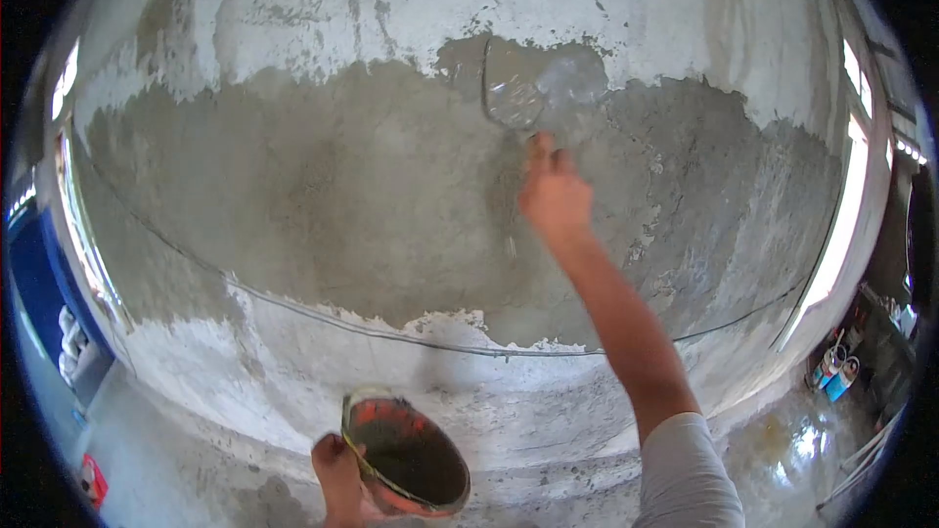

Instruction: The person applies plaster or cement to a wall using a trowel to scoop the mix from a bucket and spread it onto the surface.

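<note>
Against the wall (391, 186), my right hand (559, 191) is closed around a trowel (515, 98) whose wide blade lies flat on wet grey plaster. The trowel's handle is mostly hidden by my fingers. My left hand (337, 474) grips the rim of an orange bucket (406, 501) low in front of me. The bucket is tilted, and dark grey mortar (425, 460) shows inside it. Wet plaster covers a broad band of the wall, with a ragged upper edge beneath the pale, patchy surface.
A thin cable (391, 334) runs across the lower wall. Windows (831, 225) stand at both sides. Blue and white containers (837, 376) are on the wet floor (782, 445) at the right. A red object (95, 481) lies at the lower left.
</note>
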Demonstrator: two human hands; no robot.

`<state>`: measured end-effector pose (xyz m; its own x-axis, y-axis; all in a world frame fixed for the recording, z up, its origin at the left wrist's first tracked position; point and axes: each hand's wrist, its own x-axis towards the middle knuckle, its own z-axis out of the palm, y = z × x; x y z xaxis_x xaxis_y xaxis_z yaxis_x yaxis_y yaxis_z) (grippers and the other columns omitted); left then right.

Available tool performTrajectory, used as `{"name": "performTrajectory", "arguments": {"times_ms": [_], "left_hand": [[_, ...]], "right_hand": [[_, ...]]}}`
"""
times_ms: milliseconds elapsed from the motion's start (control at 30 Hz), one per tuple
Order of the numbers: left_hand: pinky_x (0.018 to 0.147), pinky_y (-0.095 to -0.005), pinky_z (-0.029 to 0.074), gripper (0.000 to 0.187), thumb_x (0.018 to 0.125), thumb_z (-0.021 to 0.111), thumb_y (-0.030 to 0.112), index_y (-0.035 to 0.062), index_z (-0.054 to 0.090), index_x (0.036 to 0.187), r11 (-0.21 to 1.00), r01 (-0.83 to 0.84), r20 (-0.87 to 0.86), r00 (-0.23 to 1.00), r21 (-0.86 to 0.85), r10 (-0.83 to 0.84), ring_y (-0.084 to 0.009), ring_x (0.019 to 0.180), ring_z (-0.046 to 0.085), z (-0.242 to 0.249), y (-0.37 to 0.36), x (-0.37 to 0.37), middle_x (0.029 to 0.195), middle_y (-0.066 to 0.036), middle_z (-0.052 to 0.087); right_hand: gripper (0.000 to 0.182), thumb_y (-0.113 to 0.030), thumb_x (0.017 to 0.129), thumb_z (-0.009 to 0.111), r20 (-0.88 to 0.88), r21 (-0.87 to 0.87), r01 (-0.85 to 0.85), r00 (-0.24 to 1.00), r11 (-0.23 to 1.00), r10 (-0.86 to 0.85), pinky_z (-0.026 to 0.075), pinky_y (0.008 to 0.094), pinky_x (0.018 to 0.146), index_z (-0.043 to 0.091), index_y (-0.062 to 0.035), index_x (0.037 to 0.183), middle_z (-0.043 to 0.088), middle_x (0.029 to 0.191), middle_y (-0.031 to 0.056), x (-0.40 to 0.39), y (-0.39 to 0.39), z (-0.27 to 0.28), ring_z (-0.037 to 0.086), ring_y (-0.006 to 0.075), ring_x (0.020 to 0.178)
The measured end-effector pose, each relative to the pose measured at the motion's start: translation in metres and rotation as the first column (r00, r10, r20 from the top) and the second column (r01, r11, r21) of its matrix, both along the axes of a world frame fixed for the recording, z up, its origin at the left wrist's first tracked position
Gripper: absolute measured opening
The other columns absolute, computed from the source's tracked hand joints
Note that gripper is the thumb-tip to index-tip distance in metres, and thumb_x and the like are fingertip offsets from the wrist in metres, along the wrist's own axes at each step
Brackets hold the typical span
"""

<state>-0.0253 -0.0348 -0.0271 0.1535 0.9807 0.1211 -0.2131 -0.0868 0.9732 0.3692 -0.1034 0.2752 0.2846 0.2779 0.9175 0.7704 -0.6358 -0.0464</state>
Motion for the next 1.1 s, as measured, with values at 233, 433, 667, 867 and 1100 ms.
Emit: {"name": "performTrajectory", "arguments": {"times_ms": [233, 433, 667, 867, 1100], "left_hand": [[0.055, -0.0392, 0.043, 0.014, 0.078, 0.064, -0.002, 0.0001, 0.054, 0.068, 0.99, -0.136, -0.281, 0.949, 0.04, 0.142, -0.0193, 0.057, 0.051, -0.048, -0.02, -0.059, 0.063, -0.006, 0.057], [0.052, -0.0416, 0.043, 0.016, 0.086, 0.064, 0.008, -0.0007, 0.059, 0.074, 0.946, -0.259, -0.543, 0.774, 0.196, 0.324, -0.0213, 0.054, 0.053, -0.042, -0.042, -0.095, 0.062, -0.009, 0.059], [0.061, -0.042, 0.045, 0.021, 0.087, 0.065, 0.016, -0.004, 0.061, 0.082, 0.957, -0.282, -0.551, 0.79, 0.066, 0.27, -0.0229, 0.063, 0.055, -0.052, -0.045, -0.109, 0.069, -0.012, 0.061], [0.059, -0.0398, 0.043, 0.022, 0.084, 0.066, 0.016, -0.0044, 0.06, 0.081, 0.948, -0.313, -0.345, 0.884, 0.063, 0.315, -0.0213, 0.064, 0.052, -0.054, -0.047, -0.108, 0.071, -0.011, 0.06], [0.057, -0.0382, 0.042, 0.012, 0.083, 0.059, 0.007, -0.0046, 0.058, 0.078, 0.967, -0.25, -0.375, 0.892, 0.053, 0.252, -0.0197, 0.064, 0.051, -0.055, -0.047, -0.09, 0.069, -0.009, 0.056]], "right_hand": [[0.063, -0.019, 0.091, 0.066, -0.018, -0.133, -0.254, 0.967, 0.958, 0.253, 0.058, 0.0504, 0.065, 0.045, -0.0121, 0.15, 0.064, 0.108, 0.0203, -0.05, 0.055, -0.049, 0.07, 0.0401, 0.078], [0.061, -0.015, 0.089, 0.067, 0.146, 0.189, -0.309, 0.947, 0.932, 0.285, 0.058, 0.0492, 0.064, 0.048, -0.0139, 0.148, 0.064, 0.103, 0.019, -0.004, 0.019, -0.01, 0.068, 0.0411, 0.078], [0.061, -0.019, 0.091, 0.067, 0.148, -0.015, -0.237, 0.96, 0.971, 0.236, 0.058, 0.048, 0.06, 0.047, -0.0136, 0.149, 0.063, 0.102, 0.0181, 0.007, 0.029, -0.027, 0.067, 0.04, 0.072], [0.061, -0.02, 0.093, 0.066, 0.129, 0.014, -0.365, 0.924, 0.931, 0.36, 0.059, 0.0474, 0.06, 0.044, -0.0123, 0.15, 0.063, 0.111, 0.0218, -0.011, 0.016, -0.047, 0.07, 0.039, 0.076], [0.057, -0.02, 0.091, 0.066, 0.127, 0.21, -0.287, 0.956, 0.935, 0.265, 0.057, 0.0497, 0.06, 0.05, -0.0108, 0.146, 0.064, 0.097, 0.0199, -0.012, 0.059, -0.003, 0.069, 0.0387, 0.072]]}}
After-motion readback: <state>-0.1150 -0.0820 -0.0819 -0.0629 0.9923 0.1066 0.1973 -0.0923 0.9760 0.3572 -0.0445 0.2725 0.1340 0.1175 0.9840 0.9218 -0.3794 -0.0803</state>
